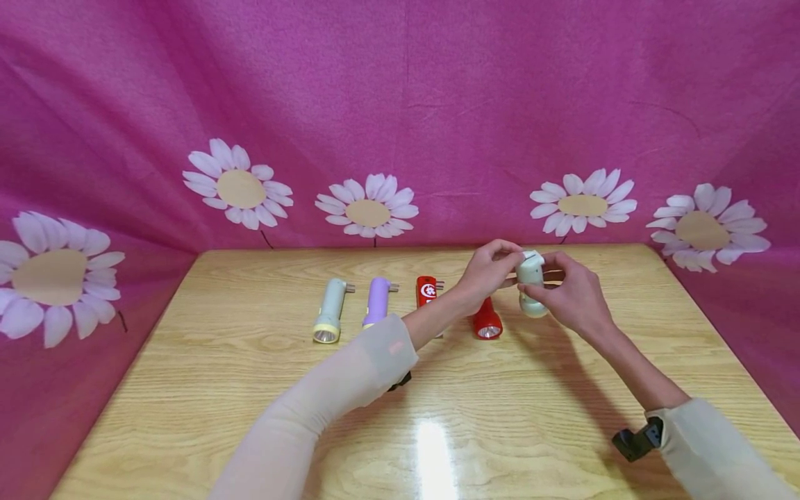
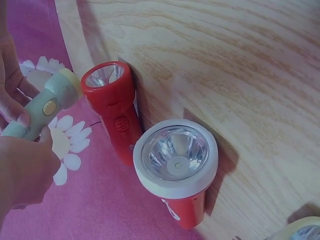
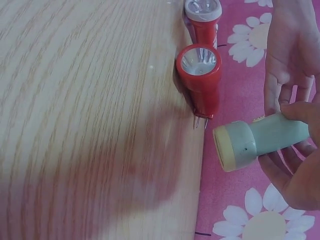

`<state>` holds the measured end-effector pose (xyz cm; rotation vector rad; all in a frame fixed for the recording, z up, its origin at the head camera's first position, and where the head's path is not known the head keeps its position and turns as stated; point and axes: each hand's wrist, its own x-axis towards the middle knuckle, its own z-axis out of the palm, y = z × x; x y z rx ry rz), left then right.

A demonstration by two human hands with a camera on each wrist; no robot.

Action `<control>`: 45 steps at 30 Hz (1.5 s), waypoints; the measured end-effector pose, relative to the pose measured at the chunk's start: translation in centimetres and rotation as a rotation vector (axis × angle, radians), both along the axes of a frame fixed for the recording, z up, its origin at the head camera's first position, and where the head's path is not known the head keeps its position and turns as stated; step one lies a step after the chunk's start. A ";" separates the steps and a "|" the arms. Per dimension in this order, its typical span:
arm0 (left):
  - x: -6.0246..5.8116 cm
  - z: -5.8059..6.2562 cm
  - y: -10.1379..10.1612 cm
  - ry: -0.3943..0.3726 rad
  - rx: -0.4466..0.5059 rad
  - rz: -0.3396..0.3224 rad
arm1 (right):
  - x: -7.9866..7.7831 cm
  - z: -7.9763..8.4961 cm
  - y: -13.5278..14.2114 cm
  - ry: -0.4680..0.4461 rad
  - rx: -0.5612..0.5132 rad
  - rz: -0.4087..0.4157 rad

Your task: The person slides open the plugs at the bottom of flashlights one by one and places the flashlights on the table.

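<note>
A pale green flashlight [image 1: 530, 276] with a cream rim is held up over the right part of the table, lens end down. My right hand [image 1: 578, 295] grips its body from the right, the thumb across the near side and fingers behind. At the tail end, my left hand [image 1: 490, 273] pinches the flashlight with thumb and fingertips. In the left wrist view a yellowish switch shows on the flashlight's side [image 2: 36, 115]. Just left of it a red flashlight [image 1: 487, 321] lies on the table, partly covered by the left hand in the head view.
Further left lie a red flashlight with a white head [image 1: 427, 288], a purple flashlight [image 1: 378, 302] and a grey-green one with a yellow rim [image 1: 330, 309]. Metal plug prongs stick out from their tails. Behind the wooden table [image 1: 219, 389] hangs a pink flowered cloth [image 1: 462, 125].
</note>
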<state>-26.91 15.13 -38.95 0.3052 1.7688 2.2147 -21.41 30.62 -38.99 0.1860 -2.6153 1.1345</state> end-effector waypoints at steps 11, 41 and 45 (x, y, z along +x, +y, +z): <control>0.2 0.1 -0.2 0.015 -0.003 -0.010 | -0.1 -0.3 -0.2 0.012 -0.022 0.011; 0.4 -0.1 -0.3 0.011 -0.015 -0.008 | -0.1 -0.3 -0.3 0.000 0.001 -0.016; 0.4 -0.2 -0.4 0.044 -0.058 -0.048 | -0.1 -0.3 -0.1 -0.011 0.004 -0.032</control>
